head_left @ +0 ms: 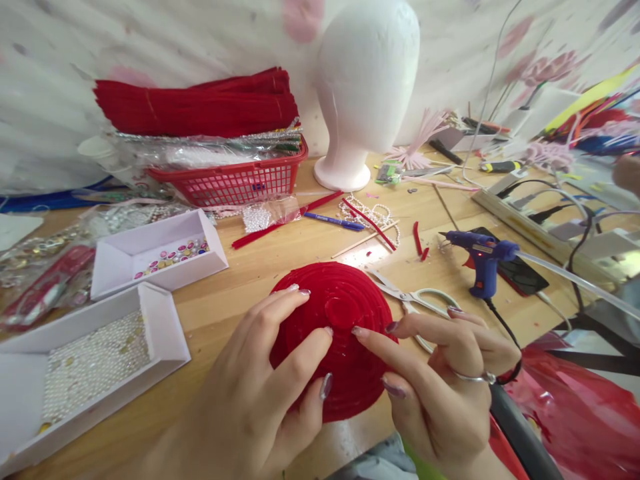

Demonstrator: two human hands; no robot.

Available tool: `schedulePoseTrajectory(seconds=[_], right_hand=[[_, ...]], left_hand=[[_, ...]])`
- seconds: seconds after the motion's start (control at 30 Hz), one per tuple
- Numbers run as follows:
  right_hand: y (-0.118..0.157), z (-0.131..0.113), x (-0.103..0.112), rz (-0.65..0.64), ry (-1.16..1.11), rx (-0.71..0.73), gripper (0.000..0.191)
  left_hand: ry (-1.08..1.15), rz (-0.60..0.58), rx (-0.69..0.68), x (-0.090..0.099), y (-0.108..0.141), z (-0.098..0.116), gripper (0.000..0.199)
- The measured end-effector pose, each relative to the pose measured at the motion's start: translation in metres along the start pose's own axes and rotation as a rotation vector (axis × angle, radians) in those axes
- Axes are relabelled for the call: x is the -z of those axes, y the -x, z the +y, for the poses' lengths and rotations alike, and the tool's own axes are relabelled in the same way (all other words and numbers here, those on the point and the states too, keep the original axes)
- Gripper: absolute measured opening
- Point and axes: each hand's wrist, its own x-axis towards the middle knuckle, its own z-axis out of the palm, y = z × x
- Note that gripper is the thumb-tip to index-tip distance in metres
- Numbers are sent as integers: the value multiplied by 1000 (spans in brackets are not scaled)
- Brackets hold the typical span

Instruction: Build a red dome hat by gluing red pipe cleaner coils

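Note:
A round red fuzzy piece [343, 310], ringed like coiled chenille stems with a small raised circle in the middle, lies at the table's near edge. Across its left side rests my left hand [260, 373], fingers spread, the index fingertip just below the small circle. My right hand [445, 380] comes in from the right; its index fingertip touches the surface beside that circle, while the thumb stays apart at the rim. Nothing shows between the fingers of either hand. White-handled scissors [413, 297] lie against the far right of the piece, their blade tips partly hidden.
A lit blue glue gun [483, 257] stands at right by a phone [520, 267] and a power strip [545, 233]. White boxes [165, 333] of beads and gems sit left. Behind are a red basket [230, 183] with red stems and a white foam head [367, 80].

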Motion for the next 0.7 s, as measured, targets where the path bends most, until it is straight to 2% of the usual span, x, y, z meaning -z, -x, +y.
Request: schedulePoseTrajectory(seconds=[0.23,0.7], right_hand=[[2,1,-1,24,-1,-9,36],[-1,1,-2,-10,7,-2,34]], left_hand=[[34,42,-26,-3,1,-2,34],[-27,11,-17,-1,0,-1,34]])
